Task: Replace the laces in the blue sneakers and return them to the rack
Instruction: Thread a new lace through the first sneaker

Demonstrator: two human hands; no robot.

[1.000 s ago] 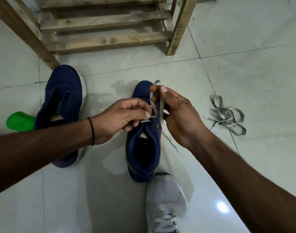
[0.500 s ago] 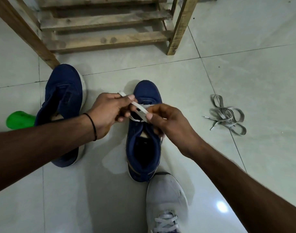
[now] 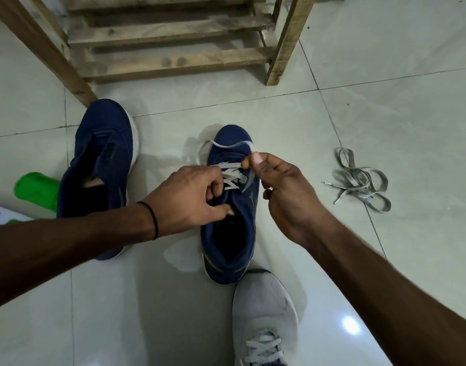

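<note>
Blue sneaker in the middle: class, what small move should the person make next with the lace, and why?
Probably draw the slack through. The right hand pinches the grey lace near its end, and a loose loop arcs over the toe of the blue sneaker, while only the eyelets nearest the toe are crossed. The left hand grips the upper, steadying it.

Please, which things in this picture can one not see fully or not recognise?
Head view only.
The left hand covers the left eyelets of the middle sneaker; whether it grips the lace is unclear.
The green object is half behind the other sneaker; unidentifiable.
The rack: upper shelves cut off by the top edge.
The grey shoe: rear cut off by the bottom edge.
</note>
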